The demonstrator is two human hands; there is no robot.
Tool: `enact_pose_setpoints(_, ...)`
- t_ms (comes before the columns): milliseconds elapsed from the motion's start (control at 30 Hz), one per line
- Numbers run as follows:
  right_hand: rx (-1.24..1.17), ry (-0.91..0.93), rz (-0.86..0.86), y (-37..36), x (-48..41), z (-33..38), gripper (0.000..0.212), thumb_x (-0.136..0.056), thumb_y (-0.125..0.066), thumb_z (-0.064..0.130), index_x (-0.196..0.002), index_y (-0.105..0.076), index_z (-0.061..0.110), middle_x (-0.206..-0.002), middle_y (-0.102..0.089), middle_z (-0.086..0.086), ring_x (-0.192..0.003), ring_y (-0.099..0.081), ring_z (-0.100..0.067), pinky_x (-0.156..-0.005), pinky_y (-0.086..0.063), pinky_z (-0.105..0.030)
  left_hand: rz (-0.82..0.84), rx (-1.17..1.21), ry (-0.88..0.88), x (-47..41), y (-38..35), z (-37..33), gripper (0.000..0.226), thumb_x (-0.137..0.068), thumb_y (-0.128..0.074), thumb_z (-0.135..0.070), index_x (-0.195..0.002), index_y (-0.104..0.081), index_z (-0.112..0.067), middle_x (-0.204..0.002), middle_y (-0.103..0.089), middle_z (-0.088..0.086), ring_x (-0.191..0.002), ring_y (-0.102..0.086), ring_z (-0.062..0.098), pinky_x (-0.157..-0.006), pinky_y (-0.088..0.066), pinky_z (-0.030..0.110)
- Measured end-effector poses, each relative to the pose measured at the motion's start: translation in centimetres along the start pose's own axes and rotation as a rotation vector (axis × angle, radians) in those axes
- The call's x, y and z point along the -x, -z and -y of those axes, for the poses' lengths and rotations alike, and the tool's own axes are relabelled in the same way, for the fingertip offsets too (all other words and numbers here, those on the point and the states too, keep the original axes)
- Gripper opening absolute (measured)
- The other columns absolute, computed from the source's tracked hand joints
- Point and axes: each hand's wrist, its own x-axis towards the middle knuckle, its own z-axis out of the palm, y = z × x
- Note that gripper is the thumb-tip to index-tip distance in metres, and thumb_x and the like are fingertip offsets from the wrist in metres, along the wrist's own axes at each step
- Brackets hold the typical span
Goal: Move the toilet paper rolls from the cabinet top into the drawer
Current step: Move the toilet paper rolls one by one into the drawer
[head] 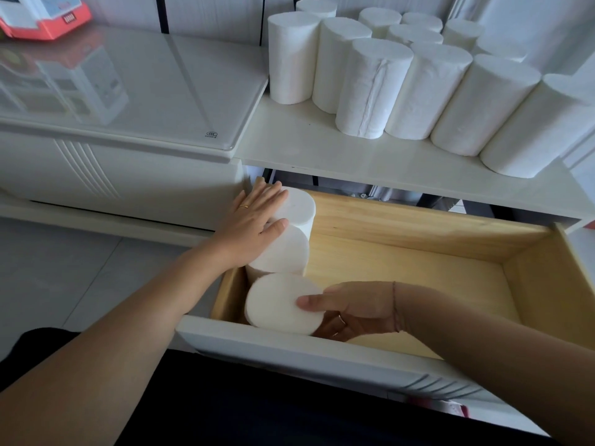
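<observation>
Several white toilet paper rolls point(373, 88) stand upright on the white cabinet top point(322, 149). Below it the wooden drawer point(418, 252) is pulled out. Three rolls stand upright in a column along its left wall. My left hand point(257, 217) lies flat, fingers spread, on top of the far roll point(301, 209) and the middle roll point(283, 252). My right hand point(351, 309) grips the near roll point(278, 302) at its right side, thumb on its top and fingers down its side.
A lower white cabinet with a glossy glass top point(128, 88) stands to the left, with an orange and white box point(42, 17) at its back. The drawer's white front panel point(289, 346) is close to my body. Grey floor tiles show at the left.
</observation>
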Motion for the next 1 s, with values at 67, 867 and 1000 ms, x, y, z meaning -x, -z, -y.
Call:
enact_pose_setpoints(67,-0.032,0.016,0.009,-0.4,-0.5,0.1,0.052,-0.092,-0.056,0.042,-0.128,-0.053,0.004,-0.101,-0.063,-0.008,-0.080,-0.061,-0.014,-0.071,-0.055,-0.020,0.003,0.008,0.001,0.0,0.1,0.0,0.054,-0.101,-0.030,-0.036,-0.151,-0.011,-0.024,-0.159,0.000,-0.009,-0.144,0.012,0.007,-0.117,0.007,0.034)
enact_pose_setpoints(867,0.576,0.508,-0.901,1.3,0.6,4.7,0.039,-0.084,-0.060,0.056,-0.084,-0.061,0.017,-0.076,-0.065,0.005,-0.069,-0.058,-0.013,-0.064,-0.046,-0.025,-0.132,0.121,0.008,-0.2,-0.4,-0.1,0.048,-0.099,-0.040,-0.029,-0.146,-0.030,-0.022,-0.157,-0.018,-0.007,-0.145,-0.003,0.007,-0.118,0.000,0.035)
enact_pose_setpoints(1000,0.302,0.815,-1.169,5.1,0.4,7.9,0.040,-0.084,-0.071,0.034,-0.112,-0.054,0.012,-0.102,-0.060,-0.005,-0.088,-0.057,-0.014,-0.080,-0.050,-0.025,-0.093,0.098,0.005,-0.3,-0.2,0.0,0.050,-0.100,-0.038,-0.029,-0.148,-0.025,-0.021,-0.158,-0.013,-0.007,-0.145,0.003,0.009,-0.117,0.003,0.033)
